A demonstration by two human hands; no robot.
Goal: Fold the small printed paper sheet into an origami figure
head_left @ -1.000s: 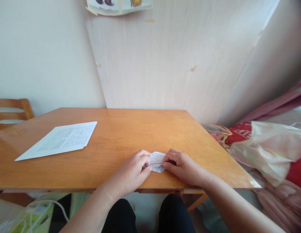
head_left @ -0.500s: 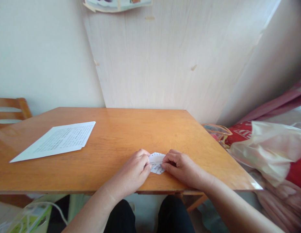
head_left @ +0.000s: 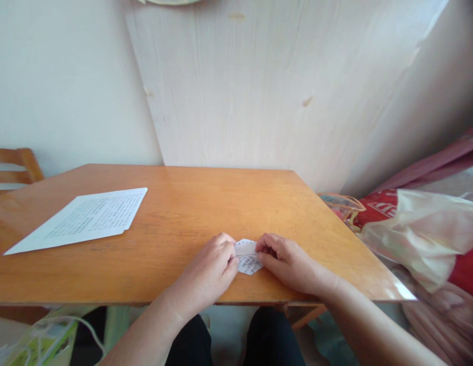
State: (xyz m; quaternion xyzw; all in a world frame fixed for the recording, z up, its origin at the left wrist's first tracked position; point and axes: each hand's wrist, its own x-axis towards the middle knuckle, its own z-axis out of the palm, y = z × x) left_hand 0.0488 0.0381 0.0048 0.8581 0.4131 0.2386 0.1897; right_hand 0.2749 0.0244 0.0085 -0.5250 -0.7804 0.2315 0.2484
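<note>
Between my hands, close to the front edge of the wooden table [head_left: 206, 203], lies a small piece of folded printed paper [head_left: 248, 263]. It has pointed ends at top and bottom, with a plain white band across its upper part. My left hand [head_left: 217, 262] pinches its left edge between thumb and fingers. On the opposite side my right hand [head_left: 282, 259] grips the right edge, the thumb low and the fingers curled above it. Both side edges of the folded paper are hidden by my fingers.
Printed sheets [head_left: 84, 218] lie stacked at the table's left. Past the left end stands a wooden chair [head_left: 19, 165]. Beyond the right edge are a pale plastic bag [head_left: 423, 229] and red packaging [head_left: 379, 206]. The wall panel [head_left: 229, 91] rises behind the table.
The camera view has shifted slightly. My right thumb and fingers have moved a little outward along the folded paper's right side, so more print shows; both hands still hold it.
</note>
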